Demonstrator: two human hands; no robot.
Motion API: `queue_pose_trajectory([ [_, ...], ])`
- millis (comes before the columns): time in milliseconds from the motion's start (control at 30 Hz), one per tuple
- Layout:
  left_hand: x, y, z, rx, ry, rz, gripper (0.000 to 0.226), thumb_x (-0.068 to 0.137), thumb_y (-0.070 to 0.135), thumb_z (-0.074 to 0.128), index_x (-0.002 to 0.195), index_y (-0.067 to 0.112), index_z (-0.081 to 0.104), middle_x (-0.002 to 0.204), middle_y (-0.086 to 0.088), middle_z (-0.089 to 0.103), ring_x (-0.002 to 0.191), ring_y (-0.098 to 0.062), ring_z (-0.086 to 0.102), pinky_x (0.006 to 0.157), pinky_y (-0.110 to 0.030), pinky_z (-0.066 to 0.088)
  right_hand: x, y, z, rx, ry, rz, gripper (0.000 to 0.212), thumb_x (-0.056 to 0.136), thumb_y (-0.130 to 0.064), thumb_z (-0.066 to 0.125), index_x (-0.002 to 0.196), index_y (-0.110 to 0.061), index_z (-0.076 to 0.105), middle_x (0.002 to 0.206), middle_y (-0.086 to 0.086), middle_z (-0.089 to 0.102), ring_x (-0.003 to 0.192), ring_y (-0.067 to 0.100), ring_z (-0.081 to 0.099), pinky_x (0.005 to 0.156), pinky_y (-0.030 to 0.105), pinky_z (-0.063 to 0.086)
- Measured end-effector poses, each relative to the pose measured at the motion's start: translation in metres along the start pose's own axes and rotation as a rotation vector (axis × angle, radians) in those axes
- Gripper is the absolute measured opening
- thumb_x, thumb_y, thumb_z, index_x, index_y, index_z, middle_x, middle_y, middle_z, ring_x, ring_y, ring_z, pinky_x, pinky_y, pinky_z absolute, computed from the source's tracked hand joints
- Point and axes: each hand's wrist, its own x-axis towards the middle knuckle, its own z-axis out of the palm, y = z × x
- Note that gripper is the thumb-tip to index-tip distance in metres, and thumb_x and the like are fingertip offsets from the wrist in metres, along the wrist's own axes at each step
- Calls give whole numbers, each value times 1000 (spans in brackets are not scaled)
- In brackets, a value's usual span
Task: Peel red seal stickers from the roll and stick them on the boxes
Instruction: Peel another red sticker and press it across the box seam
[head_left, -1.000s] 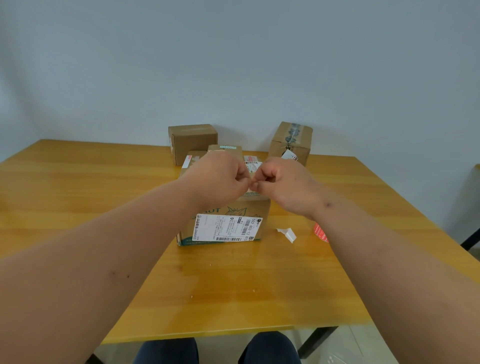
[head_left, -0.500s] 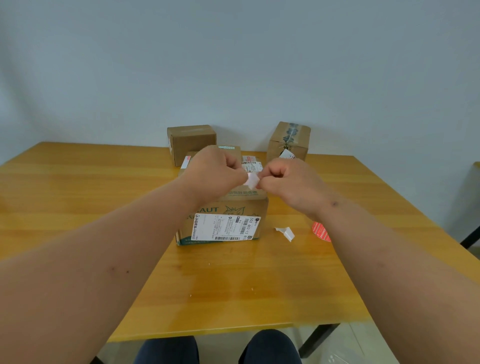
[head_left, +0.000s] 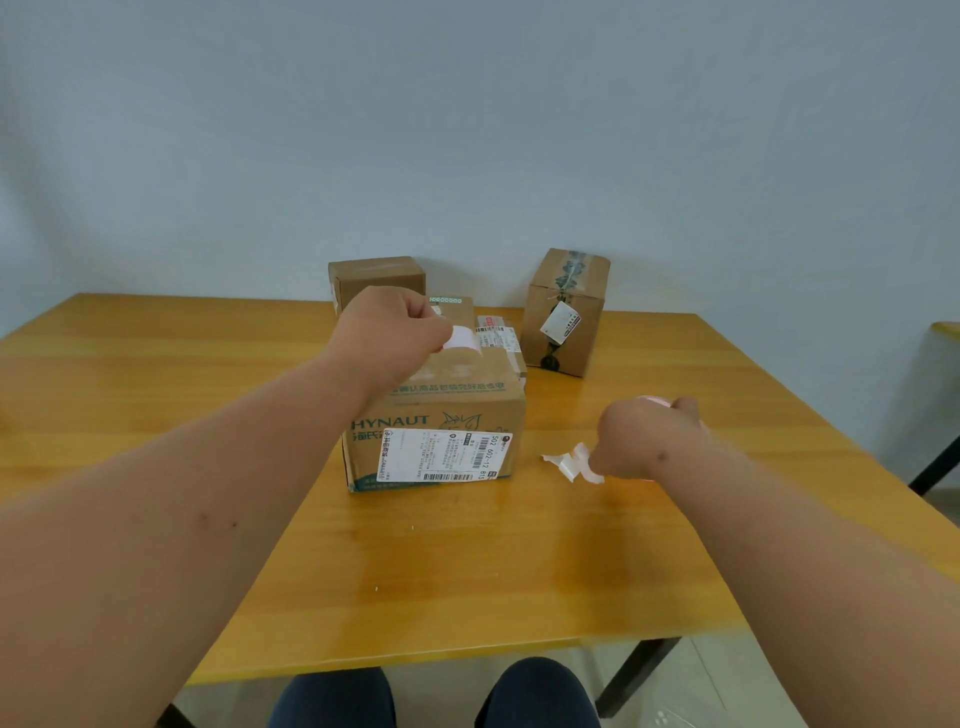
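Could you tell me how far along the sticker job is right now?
Done: backing scraps on the table suggest earlier peels. In hand: the left hand pinches a peeled sticker over the front box; the right hand is lowered by the scraps. Left: no red seals show on the two back boxes.

**Room and Furniture**

You face a plain pale grey-blue wall (head_left: 467, 130), evenly lit. A glossy yellow wooden table (head_left: 467, 571) stands against it on dark metal legs (head_left: 631, 675). Light floor tiles (head_left: 727, 691) show beneath. At your far right, note a second yellow tabletop edge (head_left: 946, 328).
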Motion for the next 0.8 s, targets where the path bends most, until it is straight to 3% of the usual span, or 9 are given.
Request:
queue_pose_trajectory([
  [133,0,0,-2,83,-13,77,21,83,12,56,78,-8,57,63,-4,48,49,-12,34,39,-10,34,6,-7,-7,99,77,-36,18,86,-26,53,68,-22,53,73,-4,55,73,17,51,92,41,35],
  [233,0,-1,-6,143,-18,150,16,86,13,55,77,2,62,66,-2,56,52,-10,42,50,-18,40,8,-14,-16,464,160,-125,5,89,-20,59,93,-24,61,97,-3,60,90,18,57,84,34,48],
  [300,-1,0,-8,186,-39,215,16,89,15,54,78,8,64,73,-2,65,57,-12,49,55,-23,45,8,-21,-24,831,215,-159,15,94,-20,55,107,-21,61,96,-3,63,82,16,58,73,31,50],
  [400,-3,0,-9,235,-55,316,19,92,18,54,78,14,65,82,0,69,70,-21,61,61,-25,49,8,-33,-41,1434,53,-98,24,100,-32,46,116,-18,56,70,4,68,54,15,54,54,29,43],
  [467,-1,-1,-10,256,-62,381,18,93,18,55,77,18,64,82,5,66,76,-19,61,66,-25,49,9,-39,-51,1649,-115,-88,34,99,-46,43,116,-19,53,65,8,67,49,16,51,52,27,39],
  [567,2,-4,-11,329,-79,513,17,91,17,59,75,21,64,80,5,63,79,-13,57,70,-27,47,14,-46,-59,1727,-212,-87,44,94,-55,46,106,-15,59,62,6,66,48,15,51,51,25,37],
  [700,9,-14,-17,478,-54,668,15,89,17,61,76,20,67,74,8,62,78,-15,54,67,-28,44,19,-51,-60,1720,-171,-122,10,92,-19,57,95,-11,62,61,2,64,49,11,51,48,23,39],
  [800,14,-18,-22,573,-38,767,17,87,19,55,75,21,67,68,8,61,69,-19,54,67,-42,48,22,-55,-59,1729,-182,-112,10,91,-19,58,93,-10,60,65,6,65,50,14,56,48,22,42],
])
